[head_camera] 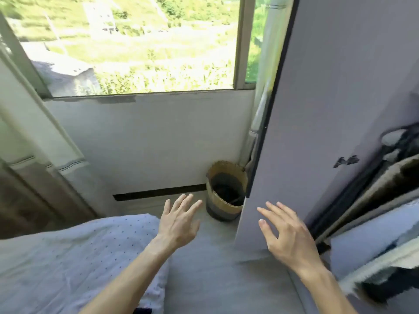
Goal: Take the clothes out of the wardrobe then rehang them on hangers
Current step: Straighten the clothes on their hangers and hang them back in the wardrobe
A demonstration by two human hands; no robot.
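Head view: the wardrobe door (340, 109), a tall lilac-grey panel, stands open and fills the right half of the scene. It blocks the way between the room and the wardrobe's inside. Left of the door, a wide window (136, 41) looks onto sunlit greenery above a pale wall. Further left of the door and lower, dotted pale-blue bedding (68, 257) lies bunched over the near corner. Right of the door, behind its inner edge, the clothes (390, 177) hang packed together in dark, cream and blue layers. They are blurred, and I cannot tell which garment is which. A woven basket (226, 191) sits on the grey floor just beside the door's lower left edge, close against the wall. The right hand (288, 236) is spread in front of the door's bottom corner, fingers straight and apart, holding nothing; whether it touches the panel I cannot tell. The left hand (179, 223) hovers left of the door, near the basket, fingers fanned wide and empty.
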